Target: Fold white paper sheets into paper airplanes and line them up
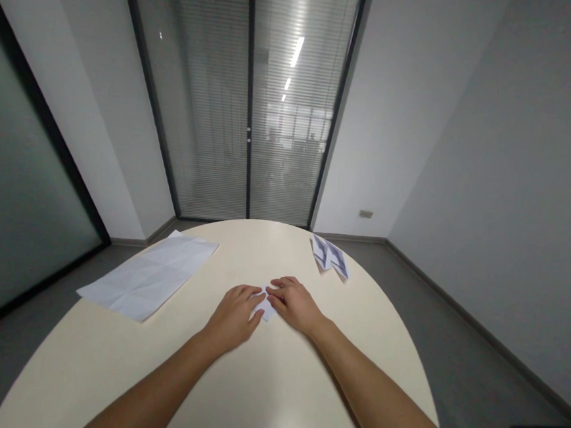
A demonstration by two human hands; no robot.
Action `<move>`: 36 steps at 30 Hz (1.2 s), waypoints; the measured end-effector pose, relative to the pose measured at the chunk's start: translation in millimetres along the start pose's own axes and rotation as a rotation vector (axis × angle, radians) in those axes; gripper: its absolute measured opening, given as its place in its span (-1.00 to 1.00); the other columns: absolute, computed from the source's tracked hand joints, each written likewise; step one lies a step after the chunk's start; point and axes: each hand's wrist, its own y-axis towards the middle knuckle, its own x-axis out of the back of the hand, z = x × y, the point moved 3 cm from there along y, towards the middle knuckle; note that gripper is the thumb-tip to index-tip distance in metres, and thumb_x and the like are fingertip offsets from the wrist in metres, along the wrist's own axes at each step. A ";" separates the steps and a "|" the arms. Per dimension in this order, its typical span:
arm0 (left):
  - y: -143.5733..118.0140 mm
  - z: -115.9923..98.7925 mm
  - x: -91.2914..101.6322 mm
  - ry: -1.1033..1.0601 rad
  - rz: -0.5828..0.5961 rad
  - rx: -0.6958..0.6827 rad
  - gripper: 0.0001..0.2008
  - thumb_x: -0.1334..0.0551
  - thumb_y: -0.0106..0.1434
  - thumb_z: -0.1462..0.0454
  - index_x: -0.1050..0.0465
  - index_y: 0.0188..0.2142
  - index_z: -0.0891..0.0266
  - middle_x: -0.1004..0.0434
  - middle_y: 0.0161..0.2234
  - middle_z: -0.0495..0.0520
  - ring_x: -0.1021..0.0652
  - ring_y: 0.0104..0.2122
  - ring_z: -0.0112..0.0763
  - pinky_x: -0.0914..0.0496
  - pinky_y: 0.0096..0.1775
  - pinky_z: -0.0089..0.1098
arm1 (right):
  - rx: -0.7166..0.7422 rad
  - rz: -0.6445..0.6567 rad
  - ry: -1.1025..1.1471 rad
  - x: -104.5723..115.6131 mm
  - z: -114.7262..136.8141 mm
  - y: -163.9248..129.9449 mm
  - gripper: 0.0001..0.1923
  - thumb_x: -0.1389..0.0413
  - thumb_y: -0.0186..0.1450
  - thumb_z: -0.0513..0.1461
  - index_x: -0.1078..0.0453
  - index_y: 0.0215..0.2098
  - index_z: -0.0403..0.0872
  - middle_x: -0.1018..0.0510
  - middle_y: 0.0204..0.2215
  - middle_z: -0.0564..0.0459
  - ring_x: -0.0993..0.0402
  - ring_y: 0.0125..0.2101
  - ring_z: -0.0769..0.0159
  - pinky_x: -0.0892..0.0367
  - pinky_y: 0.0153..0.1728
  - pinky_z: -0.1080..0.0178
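Observation:
In the middle of the table, a small piece of folded white paper [267, 313] lies between my two hands. My left hand [236, 310] holds its left side, with bent fingers on top and the thumb near the lower edge. From the right, my right hand [294, 300] has its thumb and fingers closed on the paper's upper right part. Much of the paper is hidden under the fingers, so its exact folded shape cannot be made out.
A large creased white sheet [155, 276] lies on the left of the round cream table [272, 384], overhanging its edge slightly. Folded paper with purplish-grey areas [329, 255] sits near the far right edge. Beyond stands a glass partition with blinds [220, 103].

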 end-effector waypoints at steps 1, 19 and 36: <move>0.0 -0.4 -0.7 0.023 -0.007 0.008 -0.65 -0.15 0.36 0.25 -0.46 0.11 0.20 -0.51 0.09 0.17 -0.44 0.09 -0.12 -0.29 0.16 -0.06 | 0.016 0.015 -0.003 1.2 0.6 -0.1 -0.68 -0.01 0.45 -0.15 -0.54 0.02 -0.05 -0.56 0.03 -0.14 -0.40 0.08 0.12 -0.24 0.13 0.07; -2.8 4.1 -10.5 0.132 0.037 0.133 -0.57 -0.04 0.42 0.18 -0.35 0.23 0.18 -0.32 0.28 0.13 -0.28 0.28 0.00 -0.20 0.24 0.03 | -0.125 0.360 -0.323 18.6 69.7 -5.9 -0.67 0.08 0.41 -0.27 -0.52 -0.12 -0.21 -0.61 -0.16 -0.24 -0.56 -0.12 0.05 -0.38 -0.08 0.15; -1.2 1.8 -5.6 0.020 -0.020 0.049 -0.64 -0.06 0.41 0.24 -0.46 0.12 0.20 -0.47 0.16 0.17 -0.43 0.13 -0.14 -0.35 0.14 -0.09 | -0.068 0.128 -0.082 -8.7 15.6 -5.1 -0.45 0.06 0.42 -0.14 -0.22 0.31 -0.20 -0.28 0.29 -0.20 -0.17 0.27 -0.03 -0.09 0.26 -0.04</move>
